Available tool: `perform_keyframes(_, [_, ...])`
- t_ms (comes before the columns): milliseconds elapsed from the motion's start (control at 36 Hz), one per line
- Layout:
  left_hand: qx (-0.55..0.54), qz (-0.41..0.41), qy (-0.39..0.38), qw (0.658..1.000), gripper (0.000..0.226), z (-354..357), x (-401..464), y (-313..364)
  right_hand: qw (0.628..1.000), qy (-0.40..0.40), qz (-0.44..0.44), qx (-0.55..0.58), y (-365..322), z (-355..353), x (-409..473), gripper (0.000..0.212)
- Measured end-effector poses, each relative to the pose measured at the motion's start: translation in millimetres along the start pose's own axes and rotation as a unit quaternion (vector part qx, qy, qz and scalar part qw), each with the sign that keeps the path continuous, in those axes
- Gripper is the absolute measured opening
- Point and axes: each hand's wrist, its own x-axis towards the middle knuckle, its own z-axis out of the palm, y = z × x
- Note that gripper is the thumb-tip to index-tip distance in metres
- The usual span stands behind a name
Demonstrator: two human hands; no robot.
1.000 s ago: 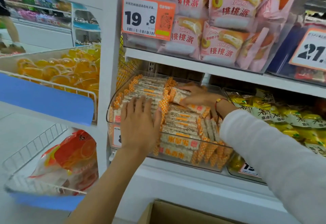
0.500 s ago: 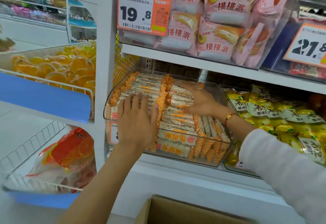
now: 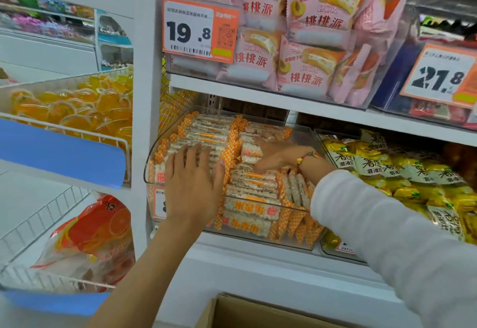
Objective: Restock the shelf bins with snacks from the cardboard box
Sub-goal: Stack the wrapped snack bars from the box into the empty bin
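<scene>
Head view: left hand [image 3: 192,188] laid flat, fingers straight, pressing the left stack of bars [image 3: 204,138] in the clear bin [image 3: 291,241]; nothing gripped there; right hand [image 3: 276,152] reaching further back over the middle stack, fingers resting on a bar [image 3: 251,150]; cannot tell whether curled round it or just pushing, since the fingertips blur into the wrappers.

Bin on the middle shelf, tilted down toward the front, just left of the yellow packs [image 3: 387,170] and below the pink pies [image 3: 307,79]; box [image 3: 258,312] at the bottom edge, directly under the bin, contents hidden.

Orientation: most bars lying flat, long axis running left to right across the bin, checkered orange ends pointing to the sides; a few at the right front standing on edge, long axis running front to back, ends toward the front wall.

Risks, as judgement: bin looks nearly full, so pressing too hard likely to crush the puffed bars; slick wrappers on a sloped bin likely to slide forward and spill over the front wall into the box once the left hand lifts; edge-standing bars at the right liable to topple and jam the row; wide white sleeve [image 3: 387,229] close to the yellow packs, so a careless pull back could drag one out.
</scene>
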Motion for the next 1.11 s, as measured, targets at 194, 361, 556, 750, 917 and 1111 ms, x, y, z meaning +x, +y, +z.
perform_keyframes(194, [0.001, 0.007, -0.009, 1.000, 0.068, 0, 0, -2, 0.982, 0.107, -0.063, 0.145, 18, 6, -20, 0.087])
perform_keyframes(361, [0.001, 0.004, -0.001, 1.000, 0.066, 2, 0, -2, 0.935, 0.274, -0.046, 0.220, 17, 31, -34, 0.023])
perform_keyframes(556, [0.001, 0.001, 0.005, 1.000, 0.064, 4, 1, -2, 0.944, 0.297, -0.026, 0.140, -4, 42, -28, 0.035])
perform_keyframes(750, [0.013, -0.002, -0.009, 1.000, 0.069, 4, 2, 0, 0.992, 0.063, -0.037, 0.099, 2, 40, -37, 0.055])
perform_keyframes(917, [0.014, 0.000, -0.007, 1.000, 0.072, 2, 1, -1, 0.992, 0.103, -0.009, 0.068, -1, 43, -37, 0.056])
perform_keyframes(1111, [0.015, 0.002, 0.009, 1.000, 0.071, 2, 1, 0, 0.993, 0.057, -0.005, 0.104, -9, 50, -26, 0.060])
